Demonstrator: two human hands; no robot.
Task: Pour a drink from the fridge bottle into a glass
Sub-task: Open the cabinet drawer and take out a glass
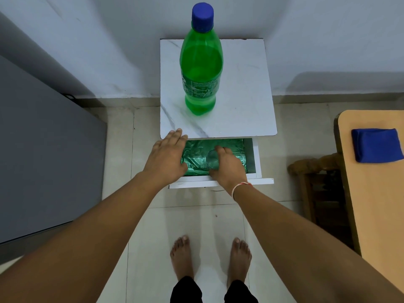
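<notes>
Here, a capped green bottle [201, 62] stands upright on the small marble-topped table [244, 84] against the wall. Below, in the open drawer [251, 154], the right hand [227, 165] grips a glass [212, 159]; the left hand [166, 156] lies open and flat at the table's edge.

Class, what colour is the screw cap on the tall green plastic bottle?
Blue; the screw cap shows clearly in the head view.

Small white marble-patterned side table [240, 84] on pale tiled floor [122, 149], carrying upright green plastic bottle with blue cap [201, 68], drawer open below.

A blue cloth [376, 145] lies on the wooden table [376, 193] beside a chair [314, 171].
</notes>
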